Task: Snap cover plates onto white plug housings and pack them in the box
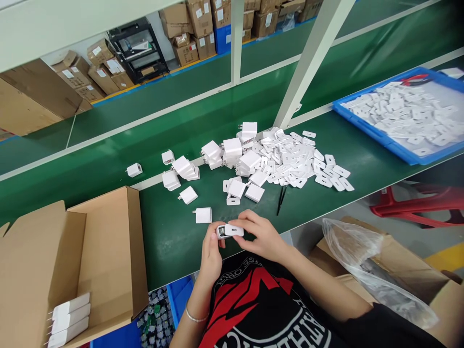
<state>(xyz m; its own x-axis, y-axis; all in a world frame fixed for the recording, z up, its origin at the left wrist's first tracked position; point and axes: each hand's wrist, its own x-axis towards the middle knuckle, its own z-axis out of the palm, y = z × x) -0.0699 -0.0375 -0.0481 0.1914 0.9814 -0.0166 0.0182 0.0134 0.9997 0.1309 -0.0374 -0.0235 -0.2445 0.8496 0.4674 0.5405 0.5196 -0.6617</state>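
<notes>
Near the bench's front edge, my left hand [212,246] is closed around a white charger housing [220,232], its end opening facing up with dark parts inside. My right hand [255,233] pinches a white end cap [234,230] with a small slot, held over that opening and offset to the right. Whether the cap touches the housing I cannot tell. A loose charger [203,215] lies just beyond my left hand. Farther back are stacked charger housings [232,148] and, to their right, a heap of loose end caps [290,157].
An open cardboard box [105,256] with several chargers [70,319] stands left. Black tweezers [281,199] lie before the cap heap. A blue tray [377,137] of caps sits at right. A slanted white post [313,60] rises behind. A plastic-lined carton [398,261] and red stool [416,205] stand right.
</notes>
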